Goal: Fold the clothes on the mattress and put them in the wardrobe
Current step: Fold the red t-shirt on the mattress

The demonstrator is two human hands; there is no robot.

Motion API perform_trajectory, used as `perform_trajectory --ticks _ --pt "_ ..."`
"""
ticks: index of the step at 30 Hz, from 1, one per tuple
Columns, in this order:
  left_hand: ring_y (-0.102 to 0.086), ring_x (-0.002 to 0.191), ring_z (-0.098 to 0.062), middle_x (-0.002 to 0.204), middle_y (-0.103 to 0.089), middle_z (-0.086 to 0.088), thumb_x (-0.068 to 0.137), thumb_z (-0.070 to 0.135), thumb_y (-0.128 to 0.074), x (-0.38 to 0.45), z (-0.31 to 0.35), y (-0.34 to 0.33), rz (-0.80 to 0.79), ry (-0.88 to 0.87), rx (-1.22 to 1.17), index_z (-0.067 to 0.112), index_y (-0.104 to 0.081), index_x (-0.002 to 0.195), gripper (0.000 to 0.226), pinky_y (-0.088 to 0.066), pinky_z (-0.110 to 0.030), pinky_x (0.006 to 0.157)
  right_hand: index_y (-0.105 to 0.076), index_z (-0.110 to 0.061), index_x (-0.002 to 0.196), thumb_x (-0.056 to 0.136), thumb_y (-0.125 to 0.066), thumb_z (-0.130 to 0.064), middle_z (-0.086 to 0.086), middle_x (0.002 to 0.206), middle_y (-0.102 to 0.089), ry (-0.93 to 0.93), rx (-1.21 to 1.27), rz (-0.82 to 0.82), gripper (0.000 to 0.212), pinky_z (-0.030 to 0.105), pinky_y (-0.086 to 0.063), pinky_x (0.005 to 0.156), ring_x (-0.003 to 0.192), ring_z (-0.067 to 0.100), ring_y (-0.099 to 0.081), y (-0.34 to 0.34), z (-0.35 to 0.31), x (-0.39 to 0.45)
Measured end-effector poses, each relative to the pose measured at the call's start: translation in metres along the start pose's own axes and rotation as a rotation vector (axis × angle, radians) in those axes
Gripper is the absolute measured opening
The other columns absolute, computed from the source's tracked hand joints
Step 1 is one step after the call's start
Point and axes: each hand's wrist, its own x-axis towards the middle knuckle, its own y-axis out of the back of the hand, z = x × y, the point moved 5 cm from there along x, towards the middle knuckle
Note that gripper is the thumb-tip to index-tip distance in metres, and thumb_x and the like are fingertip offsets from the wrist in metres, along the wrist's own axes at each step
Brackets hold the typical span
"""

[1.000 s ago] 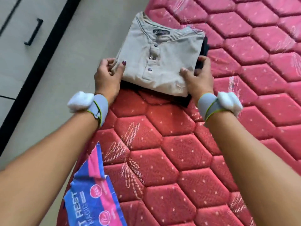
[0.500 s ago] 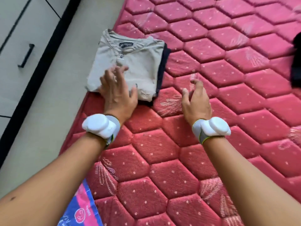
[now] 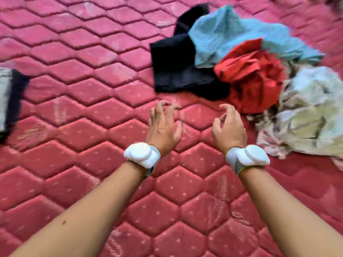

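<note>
1. we see a red quilted mattress point(image 3: 92, 112) filling the view, its surface stitched in hexagons.
2. our left hand point(image 3: 163, 127) hovers over the bare mattress, fingers loosely curled and spread, gripping nothing.
3. our right hand point(image 3: 229, 127) hovers just beside it, fingers also loosely curled, holding nothing; the two hands are apart with a gap of mattress between them.
4. each wrist carries a grey band with a white padded lump point(image 3: 142, 154).
5. ahead and to the right lies a heap of unfolded clothes: a black garment point(image 3: 176, 67) nearest the left hand, a light blue one point(image 3: 232, 34) over its far edge, a crumpled red one point(image 3: 250, 75) in the middle, and a pale, patterned one point(image 3: 306, 112) at the right edge.
6. the red garment's near edge lies close to the right hand's fingertips, not touching.
7. at the far left edge we see part of a folded stack point(image 3: 7, 101), grey cloth over black, blurred and well apart from the hands.
</note>
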Motion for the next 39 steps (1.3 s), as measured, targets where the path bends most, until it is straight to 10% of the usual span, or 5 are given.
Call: perform_trajectory --ticks 11,18,24,32,39 --pt "-0.025 0.139 -0.033 0.147 -0.02 -0.023 0.078 0.014 -0.063 0.12 0.125 -0.069 -0.045 -0.134 -0.253 0.003 -0.026 0.145 0.078 -0.016 -0.029 0.113 -0.018 -0.029 0.149 0.077 -0.06 -0.012 0.015 0.156 -0.011 0.037 -0.187 0.163 0.085 0.043 -0.041 0.094 0.129 0.038 -0.039 0.05 0.057 0.12" --pt "-0.061 0.103 -0.03 0.111 -0.066 -0.016 0.068 0.017 -0.045 0.146 0.12 -0.06 -0.062 -0.09 -0.139 0.01 -0.065 0.115 0.052 -0.045 -0.033 0.092 -0.061 -0.021 0.106 0.084 -0.047 -0.027 0.013 0.103 -0.066 0.18 -0.027 0.006 0.027 0.039 -0.045 0.075 0.095 0.035 -0.061 0.053 0.07 0.113" --pt "-0.06 0.086 -0.039 0.09 -0.065 -0.022 0.066 0.021 -0.033 0.069 0.045 -0.068 -0.404 -0.074 0.138 0.004 -0.063 0.084 0.04 -0.043 -0.038 0.074 -0.048 -0.024 0.1 0.083 -0.049 -0.033 0.021 0.09 -0.063 0.111 -0.346 -0.397 0.019 0.036 -0.038 0.066 0.088 0.041 -0.061 0.003 0.117 0.033" --pt "-0.054 0.111 -0.037 0.111 -0.063 -0.014 0.071 0.084 -0.041 0.026 -0.008 -0.035 -0.133 0.495 0.166 0.022 -0.052 0.107 0.073 -0.043 -0.045 0.092 -0.059 -0.022 0.068 0.084 -0.057 -0.034 -0.008 0.065 -0.057 0.354 -0.061 -1.13 0.02 0.024 -0.044 0.066 0.077 0.014 -0.055 -0.023 0.056 -0.038" --pt "-0.048 0.109 -0.037 0.112 -0.057 -0.015 0.08 0.032 -0.063 0.014 -0.001 -0.039 -0.153 0.231 0.375 0.011 -0.057 0.109 0.037 -0.042 -0.046 0.088 -0.043 -0.026 0.131 0.076 -0.067 -0.041 0.011 0.13 -0.04 0.02 -0.191 -0.106 0.062 0.045 -0.039 0.091 0.117 0.036 -0.041 0.015 0.077 0.012"
